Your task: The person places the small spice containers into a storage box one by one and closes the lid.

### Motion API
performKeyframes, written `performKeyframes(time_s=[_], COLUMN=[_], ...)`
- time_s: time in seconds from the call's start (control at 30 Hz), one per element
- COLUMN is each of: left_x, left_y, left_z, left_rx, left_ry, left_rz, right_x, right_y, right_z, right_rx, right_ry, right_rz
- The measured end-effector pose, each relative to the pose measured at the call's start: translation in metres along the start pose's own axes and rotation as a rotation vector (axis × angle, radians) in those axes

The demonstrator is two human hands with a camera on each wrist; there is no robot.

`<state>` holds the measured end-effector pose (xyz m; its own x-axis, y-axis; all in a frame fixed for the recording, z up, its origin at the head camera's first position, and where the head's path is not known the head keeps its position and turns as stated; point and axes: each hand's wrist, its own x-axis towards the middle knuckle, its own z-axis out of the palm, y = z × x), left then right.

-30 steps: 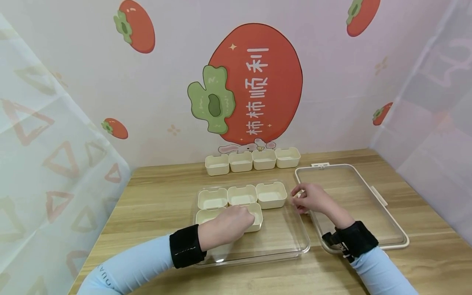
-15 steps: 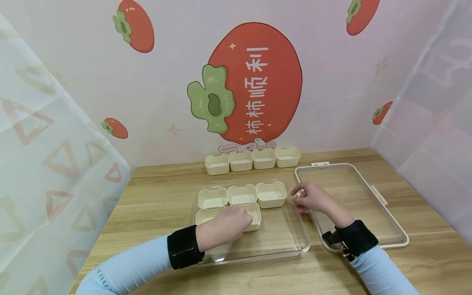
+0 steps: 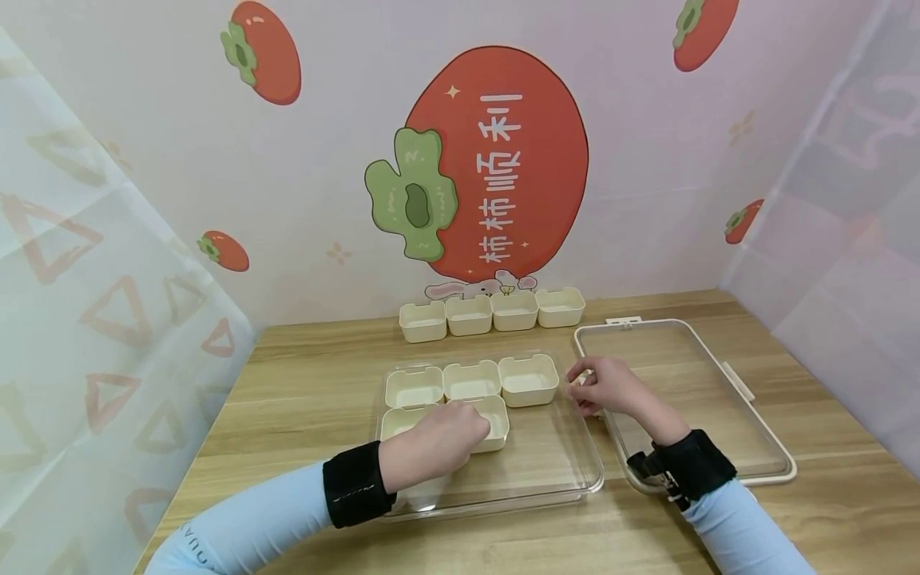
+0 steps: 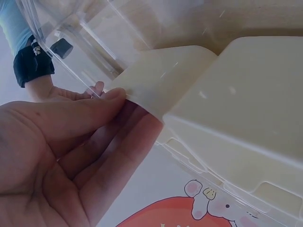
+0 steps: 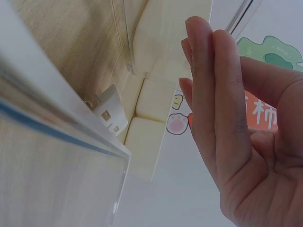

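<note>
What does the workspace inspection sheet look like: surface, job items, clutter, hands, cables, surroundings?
Surface: wood-grain table.
Job items: clear tray holding five cream containers; four matching containers in a row behind it; cream-rimmed clear lid to its right.
Clutter: nothing seen.
Left hand: pinches the front right container.
Right hand: beside the tray's right wall; contact unclear.
Cables: nothing seen.
Surroundings: persimmon-print backdrop, pale patterned side sheets.

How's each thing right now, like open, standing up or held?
Clear box: open
Lid: off, lying flat
Four wall-side cups: upright
Three far-row cups in box: upright
Front left cup: partly hidden
Front right cup: pinched by left hand
Right hand: at box edge, grip unclear
</note>
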<state>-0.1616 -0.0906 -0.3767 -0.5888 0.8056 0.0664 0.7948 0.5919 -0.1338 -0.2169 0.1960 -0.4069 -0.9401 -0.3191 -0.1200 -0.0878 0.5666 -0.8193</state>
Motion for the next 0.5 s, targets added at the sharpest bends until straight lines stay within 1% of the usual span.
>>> performKeyframes(time_s=[0.17,0.37,0.4,0.5], left_x=[-0.0018,-0.0047,-0.0050,-0.0052], left_y=[-0.0001,-0.0005,-0.0010,-0.0036], left_z=[0.0000,-0.0024,-0.0030,-0.0053], left_rx=[-0.023,-0.011,0.004,0.043], left_ry=[0.017,0.009,0.013,0.060], left_rz=[-0.001,-0.023,-0.026,-0.037], right_x=[0.0004,0.0004,0.0003,0.0000], right_y=[0.0005,0.0005,0.0003,-0.0001], right_z=[0.0009,0.0006,0.0006,0.0006], right_rx=[0.002,0.012,0.015,0.016], right_ry=[0.000,0.003,0.004,0.002], right_rz=[-0.002,0.007,0.005,-0.001])
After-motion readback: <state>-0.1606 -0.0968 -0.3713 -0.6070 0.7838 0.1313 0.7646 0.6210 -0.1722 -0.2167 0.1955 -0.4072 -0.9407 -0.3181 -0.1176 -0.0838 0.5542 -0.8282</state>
